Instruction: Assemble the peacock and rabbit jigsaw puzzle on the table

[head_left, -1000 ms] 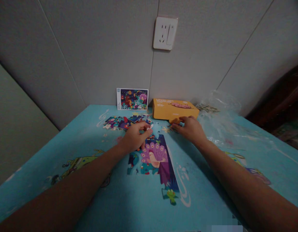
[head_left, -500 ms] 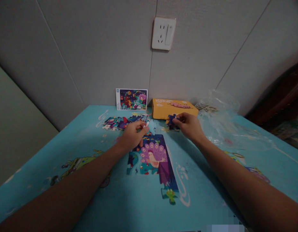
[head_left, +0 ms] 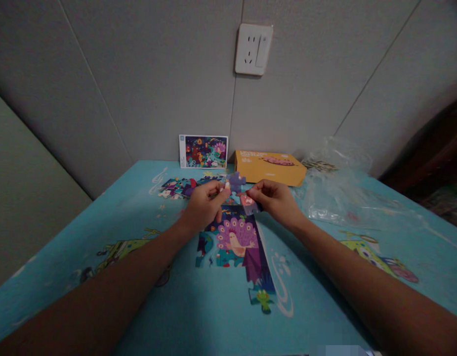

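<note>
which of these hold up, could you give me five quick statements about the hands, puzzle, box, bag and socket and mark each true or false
1. The right hand holds a puzzle piece. True.
2. The yellow box sits left of the picture card. False: the yellow box is to the right of the picture card.
3. The joined part of the puzzle shows a bird. True.
4. The clear plastic bag lies beside the left hand. False: it lies on the other side, nearer the right hand.
5. The wall socket is higher up than the yellow box. True.
</note>
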